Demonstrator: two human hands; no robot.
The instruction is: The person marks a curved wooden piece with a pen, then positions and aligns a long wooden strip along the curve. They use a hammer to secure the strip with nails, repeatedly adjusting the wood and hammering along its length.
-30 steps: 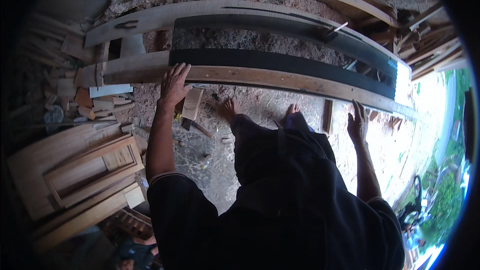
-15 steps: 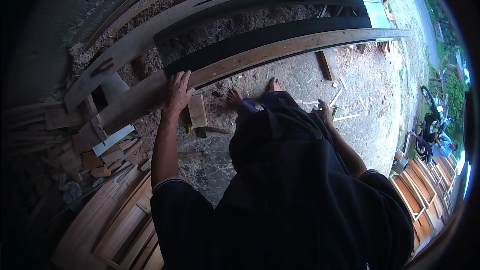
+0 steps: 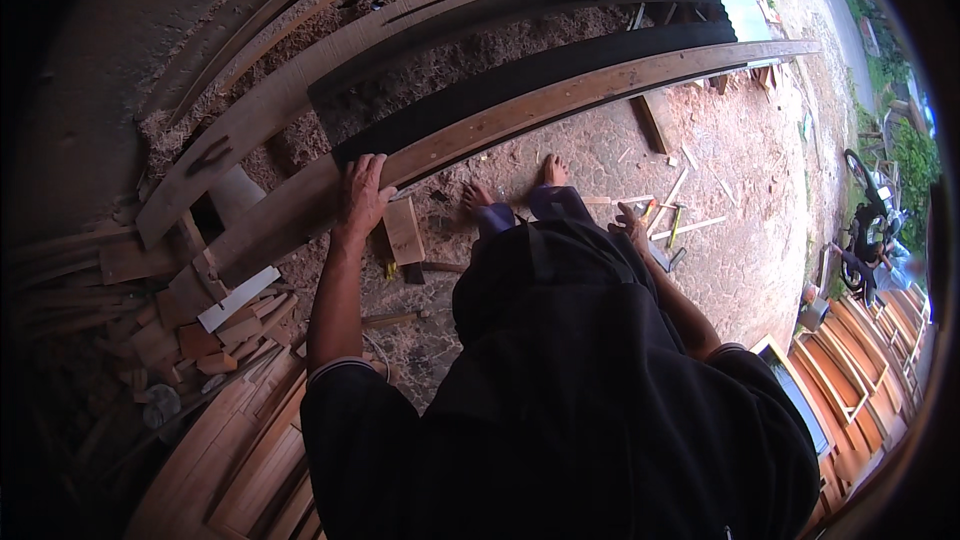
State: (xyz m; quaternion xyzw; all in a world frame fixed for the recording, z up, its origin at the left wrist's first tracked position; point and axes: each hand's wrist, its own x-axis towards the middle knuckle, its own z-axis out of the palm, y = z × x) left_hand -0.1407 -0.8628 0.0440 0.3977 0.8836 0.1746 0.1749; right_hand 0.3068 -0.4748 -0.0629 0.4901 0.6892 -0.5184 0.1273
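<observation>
Sawdust and offcuts cover the workshop floor, with stacked wooden frames off to the person's right and a heap of scrap blocks to the left.

From the head camera, the one view on offer: the left hand lies flat, fingers spread, on the near edge of a long plank that runs across the scene, a dark strip along its upper face. A second long plank lies beyond it. The right hand hangs low by the hip, off the plank, fingers loosely open and holding nothing I can make out. A hammer lies on the floor just beside it (bare feet stand close under the plank).

I judge this a steadying step: one hand pins the plank. Next seems to call for the free hand to gain a tool or a second hold on the wood.
</observation>
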